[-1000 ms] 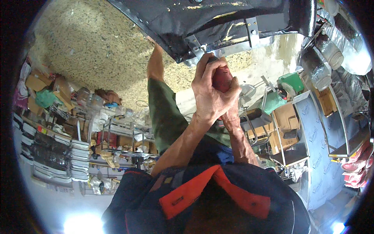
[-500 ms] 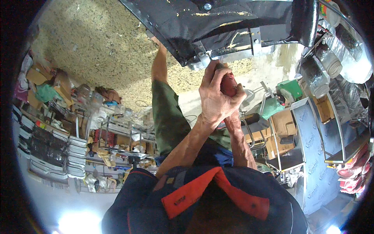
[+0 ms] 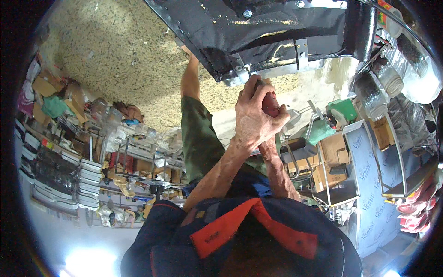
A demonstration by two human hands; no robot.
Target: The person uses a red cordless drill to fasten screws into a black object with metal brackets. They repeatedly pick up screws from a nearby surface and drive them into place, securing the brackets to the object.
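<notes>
The speckled floor (image 3: 115, 51) spreads across the upper left of the frame and gives you the widest open room, bounded on its right by your green-trousered leg (image 3: 198, 134) and the slanting edge of the black panel (image 3: 286, 27). That panel fills the upper middle and now sits slightly lower and farther right than a second ago, so a pale metal strip (image 3: 325, 4) with bolts shows at the top edge. Your hands have shifted the same way, a little right and down. The left hand (image 3: 254, 113) is closed, fingers curled around a red tool (image 3: 271, 104) just above centre; only the wrist end of the right hand (image 3: 267, 142) shows beneath it, and you cannot tell how far that one is open. To your right, the space between the tool and the clear jars (image 3: 370, 94) is partly open; lower down, cardboard boxes (image 3: 337, 150) narrow it. The tool's nose points at the left bracket (image 3: 240, 68) on the panel's lower edge, near its corner; contact there is too small to tell. The right bracket (image 3: 302, 54) stands well apart from your fingers.
</notes>
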